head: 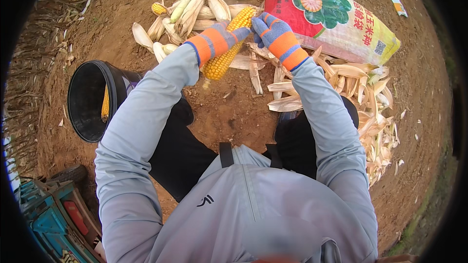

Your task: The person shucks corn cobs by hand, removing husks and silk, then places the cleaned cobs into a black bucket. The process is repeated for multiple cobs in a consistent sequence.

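Note:
A husked ear of yellow corn [221, 64] lies slantwise in my left hand [219, 40], which wears an orange and grey-blue glove and wraps round its middle. Its stalk end points down towards me. At the ear's upper tip is my right hand [276, 36], in a matching glove, with the fingers curled; whether they pinch anything there is hidden. Beyond my left hand lies a pile of unhusked corn ears [190, 12], one with yellow kernels showing at its end. Loose dry husks [254, 73] lie on the soil below my hands.
At left a black bucket [87, 128] lies on its side with a corn ear [105, 104] inside. A red and yellow printed sack [289, 18] lies at upper right. Discarded husks [369, 117] are heaped beside my right leg. A blue vehicle [49, 219] stands at lower left.

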The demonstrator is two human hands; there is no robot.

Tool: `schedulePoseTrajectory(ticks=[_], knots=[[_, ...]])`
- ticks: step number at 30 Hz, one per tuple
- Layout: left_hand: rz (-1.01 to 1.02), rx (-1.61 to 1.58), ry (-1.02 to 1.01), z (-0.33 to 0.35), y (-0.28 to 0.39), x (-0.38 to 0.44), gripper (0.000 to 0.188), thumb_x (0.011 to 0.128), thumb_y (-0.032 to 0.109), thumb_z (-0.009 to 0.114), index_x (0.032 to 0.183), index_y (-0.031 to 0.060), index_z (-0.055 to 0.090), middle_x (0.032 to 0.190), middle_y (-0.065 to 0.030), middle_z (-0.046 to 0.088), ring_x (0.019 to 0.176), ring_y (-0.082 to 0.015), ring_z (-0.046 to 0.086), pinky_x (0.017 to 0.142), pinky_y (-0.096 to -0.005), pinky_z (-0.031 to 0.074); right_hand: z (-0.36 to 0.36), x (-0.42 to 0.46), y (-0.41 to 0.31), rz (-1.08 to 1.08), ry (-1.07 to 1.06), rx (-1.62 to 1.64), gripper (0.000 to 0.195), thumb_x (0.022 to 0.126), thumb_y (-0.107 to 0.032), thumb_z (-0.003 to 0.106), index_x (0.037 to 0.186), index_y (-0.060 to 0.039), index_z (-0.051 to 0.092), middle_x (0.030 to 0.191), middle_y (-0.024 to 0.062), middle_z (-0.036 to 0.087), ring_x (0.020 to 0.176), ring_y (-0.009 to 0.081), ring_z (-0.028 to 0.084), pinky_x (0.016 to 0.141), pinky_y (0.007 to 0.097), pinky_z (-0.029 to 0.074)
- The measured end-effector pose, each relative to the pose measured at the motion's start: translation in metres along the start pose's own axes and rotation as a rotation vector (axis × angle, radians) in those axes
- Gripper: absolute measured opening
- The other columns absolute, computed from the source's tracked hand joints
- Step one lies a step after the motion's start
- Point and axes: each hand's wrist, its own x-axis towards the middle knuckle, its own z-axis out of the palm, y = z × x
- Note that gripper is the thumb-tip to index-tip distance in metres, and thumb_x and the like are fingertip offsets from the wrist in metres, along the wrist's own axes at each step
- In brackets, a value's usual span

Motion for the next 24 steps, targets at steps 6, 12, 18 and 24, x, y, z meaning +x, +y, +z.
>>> schedulePoseTrajectory(ticks=[6, 12, 18, 24], knots=[[-0.034, 0.028, -0.017, -0.003, 0.007, -0.004, 0.086, 0.073, 0.058, 0.056, 0.118, -0.0125, 0.04, 0.097, -0.0257, 0.058, 0.089, -0.0318, 0.059, 0.074, -0.034, 0.047, 0.0, -0.001, 0.0, -0.004, -0.004, 0.023, 0.032, 0.084, -0.032, 0.049, 0.078, -0.0023, 0.057, 0.069, 0.0141, 0.059, 0.067, 0.0279, 0.056, 0.063, 0.0354, 0.043], [-0.033, 0.057, -0.016, 0.0, -0.003, 0.004, 0.094, 0.072, 0.061, 0.055, 0.123, -0.0153, 0.033, 0.105, -0.0288, 0.055, 0.098, -0.0337, 0.056, 0.081, -0.0329, 0.045, 0.0, -0.001, -0.002, 0.001, -0.017, 0.041, 0.03, 0.084, -0.031, 0.048, 0.078, -0.0025, 0.057, 0.068, 0.0131, 0.058, 0.066, 0.0273, 0.056, 0.063, 0.0349, 0.043], [-0.022, 0.06, -0.019, -0.001, -0.001, 0.003, 0.092, 0.072, 0.061, 0.055, 0.121, -0.0151, 0.036, 0.102, -0.0283, 0.056, 0.095, -0.0332, 0.057, 0.079, -0.0334, 0.045, -0.001, -0.003, -0.003, 0.012, -0.024, 0.049, 0.03, 0.084, -0.031, 0.048, 0.079, -0.0027, 0.057, 0.069, 0.0137, 0.058, 0.066, 0.0281, 0.056, 0.063, 0.0352, 0.043], [-0.006, 0.037, -0.038, -0.003, 0.005, -0.003, 0.085, 0.073, 0.059, 0.055, 0.114, -0.0141, 0.043, 0.093, -0.0257, 0.059, 0.086, -0.0325, 0.059, 0.074, -0.0344, 0.046, 0.001, 0.001, 0.005, -0.017, -0.007, 0.018, 0.031, 0.084, -0.032, 0.048, 0.081, -0.0024, 0.057, 0.071, 0.0161, 0.058, 0.069, 0.0311, 0.056, 0.065, 0.037, 0.043]])
